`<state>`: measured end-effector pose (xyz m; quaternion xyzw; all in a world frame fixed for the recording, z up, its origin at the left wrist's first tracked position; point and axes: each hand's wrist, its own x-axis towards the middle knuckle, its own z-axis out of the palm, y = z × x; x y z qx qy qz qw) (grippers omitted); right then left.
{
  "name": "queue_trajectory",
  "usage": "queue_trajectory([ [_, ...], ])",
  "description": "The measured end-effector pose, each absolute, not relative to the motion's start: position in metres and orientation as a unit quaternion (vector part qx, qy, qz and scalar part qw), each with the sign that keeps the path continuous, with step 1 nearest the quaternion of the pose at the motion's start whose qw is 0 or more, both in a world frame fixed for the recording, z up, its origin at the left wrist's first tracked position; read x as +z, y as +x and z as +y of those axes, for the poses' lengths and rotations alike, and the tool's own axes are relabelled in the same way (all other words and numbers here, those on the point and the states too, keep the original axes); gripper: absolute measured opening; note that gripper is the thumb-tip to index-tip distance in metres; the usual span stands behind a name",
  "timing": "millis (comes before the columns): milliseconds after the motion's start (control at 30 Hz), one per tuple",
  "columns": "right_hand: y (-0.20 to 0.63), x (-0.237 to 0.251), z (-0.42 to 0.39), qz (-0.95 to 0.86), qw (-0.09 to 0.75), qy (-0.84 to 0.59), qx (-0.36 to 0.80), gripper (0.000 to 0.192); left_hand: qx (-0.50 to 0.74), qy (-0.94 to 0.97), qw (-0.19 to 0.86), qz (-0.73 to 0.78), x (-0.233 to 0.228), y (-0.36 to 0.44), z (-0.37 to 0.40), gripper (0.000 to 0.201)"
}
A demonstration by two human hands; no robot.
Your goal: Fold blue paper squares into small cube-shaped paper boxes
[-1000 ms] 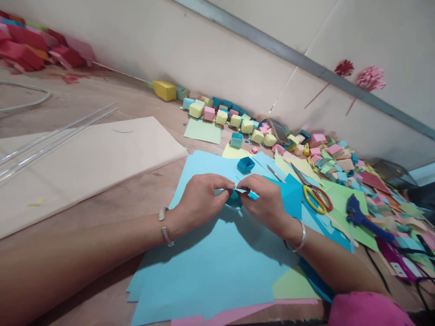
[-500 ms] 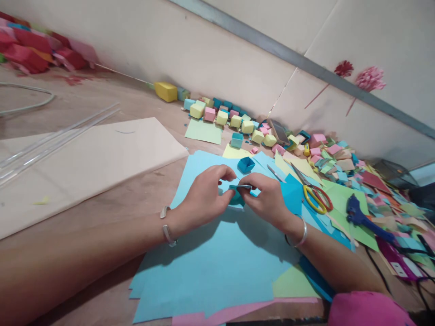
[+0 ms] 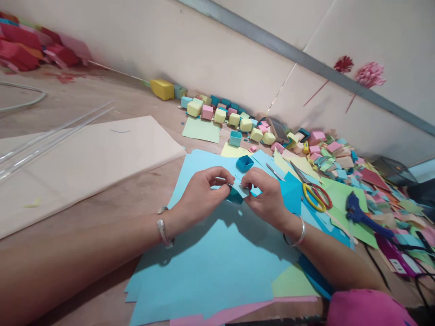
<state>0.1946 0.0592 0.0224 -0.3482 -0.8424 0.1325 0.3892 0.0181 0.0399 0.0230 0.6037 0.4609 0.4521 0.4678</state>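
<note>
Compared with half a second ago, the left hand (image 3: 200, 195) and right hand (image 3: 268, 199) sit slightly closer together, and the small teal folded paper piece (image 3: 237, 193) between them now shows a pale flap turned up. Each grip pinches it just above the light blue sheets (image 3: 210, 262) on the bench (image 3: 112, 199). Just beyond lies a finished blue paper box (image 3: 245, 163); to the right, yellow-handled scissors (image 3: 314, 194) and a blue glue gun (image 3: 360, 215). Farther off, coloured paper cubes (image 3: 220, 115) line the wall.
</note>
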Motion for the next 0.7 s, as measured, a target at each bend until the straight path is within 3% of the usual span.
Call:
queue_trajectory([
  [133,0.196,0.024,0.060,-0.846,0.396,-0.328,0.141,0.022,0.476,0.587,0.468,0.458,0.027,0.019,0.035,0.009],
  [433,0.205,0.041,0.063,-0.878,0.315,-0.301,0.199,0.035,0.463,0.566,0.479,0.485,0.028,0.015,0.039,0.006],
  [600,0.203,0.043,0.061,-0.847,0.324,-0.350,0.234,0.009,0.469,0.595,0.440,0.482,0.024,0.014,0.039,0.009],
  [700,0.202,0.042,0.060,-0.840,0.297,-0.392,0.229,0.005,0.465,0.609,0.429,0.477,0.021,0.015,0.038,0.012],
])
